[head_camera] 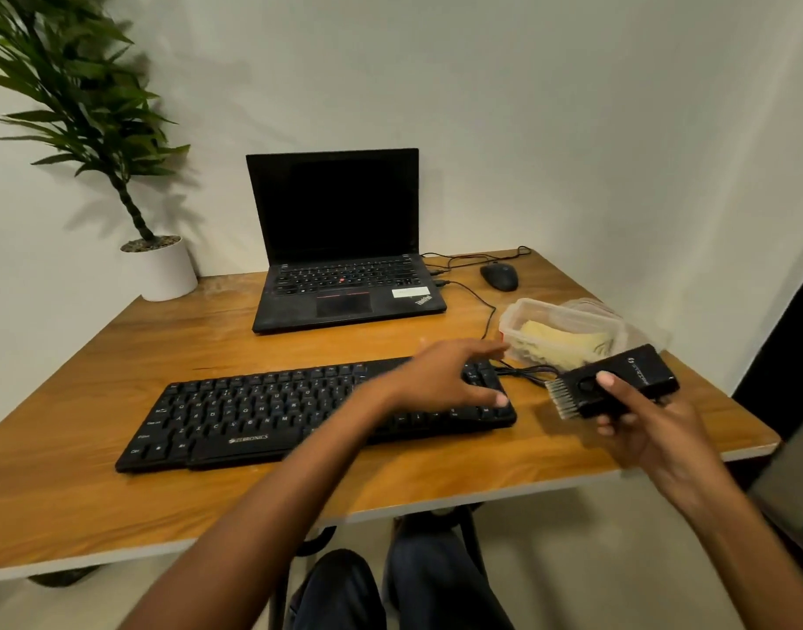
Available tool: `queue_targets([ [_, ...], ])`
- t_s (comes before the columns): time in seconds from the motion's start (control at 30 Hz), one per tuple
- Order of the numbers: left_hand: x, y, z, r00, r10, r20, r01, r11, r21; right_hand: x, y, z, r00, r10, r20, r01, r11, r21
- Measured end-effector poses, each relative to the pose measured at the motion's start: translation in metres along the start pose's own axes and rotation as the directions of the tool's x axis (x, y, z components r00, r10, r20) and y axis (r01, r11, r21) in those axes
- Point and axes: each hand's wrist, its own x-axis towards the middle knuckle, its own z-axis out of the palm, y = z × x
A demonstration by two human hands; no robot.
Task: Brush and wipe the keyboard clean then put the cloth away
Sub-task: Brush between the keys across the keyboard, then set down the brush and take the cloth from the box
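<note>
The right hand (pixel 654 429) is closest, with its fingers curled under a black brush (pixel 645 375) and its thumb pressed on top, and the bristles stick out to the left of that thumb, near the right end of the keyboard (pixel 263 416). The left hand (pixel 440 379) has its fingers spread out flat over the keys at that right end, and I cannot tell if they all touch. Just past those fingertips sits a clear box (pixel 517 320) with the yellow cloth (pixel 558 341) inside, and farther back are a laptop (pixel 340 247), a mouse (pixel 499 276) and a plant (pixel 160 270) on the table (pixel 72 447).
</note>
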Motion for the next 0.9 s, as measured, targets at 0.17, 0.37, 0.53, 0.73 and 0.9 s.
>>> queue_targets([
  [0.17, 0.042, 0.032, 0.054, 0.991, 0.117, -0.064, -0.105, 0.981, 0.166, -0.004, 0.011, -0.002, 0.995, 0.093, -0.032, -0.081, 0.958, 0.275],
  [0.37, 0.071, 0.028, 0.066, 0.963, 0.219, -0.158, -0.185, 0.961, 0.207, -0.002, 0.011, -0.013, 0.995, 0.097, 0.019, -0.099, 0.966, 0.238],
  [0.53, 0.080, 0.016, 0.060, 0.982, 0.181, -0.055, -0.169, 0.971, 0.171, 0.015, 0.007, -0.037, 0.976, -0.201, -0.086, 0.132, 0.856, -0.499],
  [0.73, 0.087, 0.004, 0.071, 0.990, 0.120, 0.077, -0.136, 0.962, 0.237, 0.024, 0.019, -0.042, 0.972, -0.144, 0.188, 0.235, 0.676, -0.698],
  [0.9, 0.085, 0.002, 0.072, 0.992, 0.096, 0.084, -0.111, 0.974, 0.198, 0.026, 0.028, -0.046, 0.951, -0.224, 0.212, 0.307, 0.635, -0.709],
])
